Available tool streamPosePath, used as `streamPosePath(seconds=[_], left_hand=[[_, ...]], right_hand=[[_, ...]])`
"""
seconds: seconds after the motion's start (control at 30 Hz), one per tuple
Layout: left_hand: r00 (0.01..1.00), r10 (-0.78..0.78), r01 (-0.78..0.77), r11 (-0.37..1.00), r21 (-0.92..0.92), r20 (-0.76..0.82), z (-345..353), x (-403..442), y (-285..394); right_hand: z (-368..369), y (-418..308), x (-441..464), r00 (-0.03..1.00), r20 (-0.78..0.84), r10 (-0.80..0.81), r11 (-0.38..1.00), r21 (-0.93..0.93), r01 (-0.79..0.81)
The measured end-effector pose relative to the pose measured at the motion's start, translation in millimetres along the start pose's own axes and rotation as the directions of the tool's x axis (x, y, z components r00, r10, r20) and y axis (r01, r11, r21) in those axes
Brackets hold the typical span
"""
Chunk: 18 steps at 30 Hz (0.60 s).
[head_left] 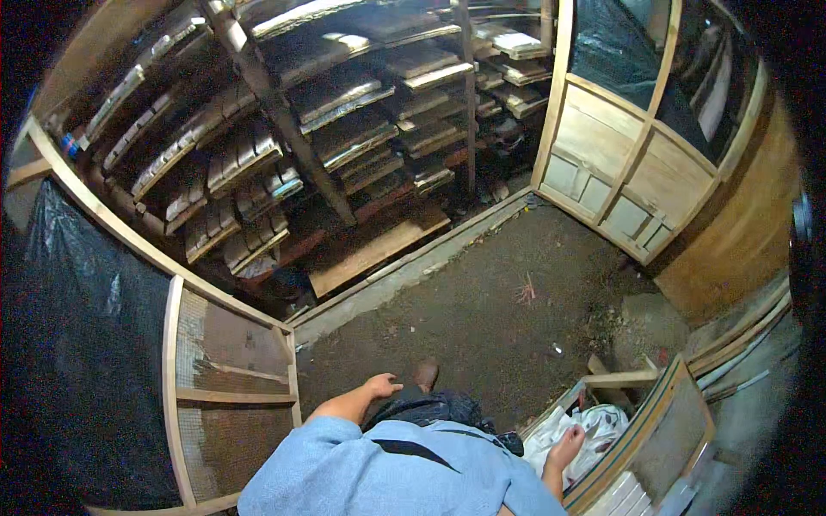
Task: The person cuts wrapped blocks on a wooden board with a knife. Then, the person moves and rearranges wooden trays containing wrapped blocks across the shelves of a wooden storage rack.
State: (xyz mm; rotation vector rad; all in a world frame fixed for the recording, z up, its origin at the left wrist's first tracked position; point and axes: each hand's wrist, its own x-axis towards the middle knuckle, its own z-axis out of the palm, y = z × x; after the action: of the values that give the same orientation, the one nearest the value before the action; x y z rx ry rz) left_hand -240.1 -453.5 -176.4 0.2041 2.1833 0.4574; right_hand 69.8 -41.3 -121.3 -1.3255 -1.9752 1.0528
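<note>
My left hand (383, 386) is held out in front of my body, above the dark trousers. Its fingers point to the right and are slightly apart, with nothing visible in them. To the right, my right hand (567, 448) is over a white plastic bag (607, 422) in a wooden-sided space. The fingers of that hand look bent, but their tips are too small to make out. Whether it touches the bag is unclear. One brown shoe (426, 375) shows beyond my blue shirt (404, 473).
Shelves of stacked boards (379, 120) stand beyond a low concrete curb (413, 273). A mesh-and-plastic wooden frame (176, 344) is at left, an open wooden door (632, 163) at far right. Reddish scraps (526, 290) lie on the dirt floor (482, 318). Panels (662, 430) lean at right.
</note>
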Motion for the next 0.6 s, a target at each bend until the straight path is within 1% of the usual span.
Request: streamPosePath(seconds=[0.13,0.2,0.23,0.27,0.33,0.37,0.4,0.43,0.47,0.53,0.57,0.6], left_hand=[[0.997,-0.049,0.051,0.998,-0.036,0.055,-21,21,-8],[0.994,-0.101,0.103,0.993,-0.053,0.033,-31,35,-12],[0.996,-0.094,0.094,0.995,-0.032,-0.008,-34,45,-15],[0.996,-0.093,0.092,0.995,-0.047,-0.004,-38,54,-19],[0.990,-0.137,0.139,0.981,-0.136,0.024,-50,67,-25],[0.990,-0.135,0.138,0.980,-0.140,0.029,-59,71,-26],[0.977,-0.190,0.207,0.949,-0.237,0.094,-71,70,-23],[0.958,-0.236,0.278,0.904,-0.324,0.164,-81,72,-23],[0.958,-0.234,0.278,0.905,-0.322,0.167,-89,76,-27],[0.989,-0.145,0.145,0.973,-0.177,0.016,-103,82,-37],[0.978,-0.199,0.208,0.939,-0.273,0.060,-110,86,-40],[0.979,-0.195,0.204,0.943,-0.264,0.061,-117,90,-45]], right_hand=[[30,-19,26,0.999,0.044,-0.011,1.000,-0.002,0.011],[51,-35,33,0.991,0.120,-0.064,0.997,0.056,0.058],[63,-64,33,0.992,0.127,-0.007,1.000,-0.024,0.010],[73,-95,30,0.989,0.137,-0.050,0.999,-0.003,0.051],[96,-145,32,0.975,0.191,0.117,0.992,-0.073,-0.105],[109,-161,38,0.967,0.226,0.115,0.993,-0.039,-0.109],[120,-173,40,0.959,0.259,0.115,0.993,-0.004,-0.118],[141,-166,47,0.979,0.198,-0.053,0.998,0.026,0.049],[150,-159,53,0.979,0.196,-0.051,0.999,0.024,0.047],[172,-199,59,0.960,0.279,0.025,0.997,-0.077,-0.003],[183,-210,62,0.956,0.294,0.016,0.996,-0.089,0.011],[196,-205,67,0.947,0.296,-0.123,0.991,-0.022,0.135]])
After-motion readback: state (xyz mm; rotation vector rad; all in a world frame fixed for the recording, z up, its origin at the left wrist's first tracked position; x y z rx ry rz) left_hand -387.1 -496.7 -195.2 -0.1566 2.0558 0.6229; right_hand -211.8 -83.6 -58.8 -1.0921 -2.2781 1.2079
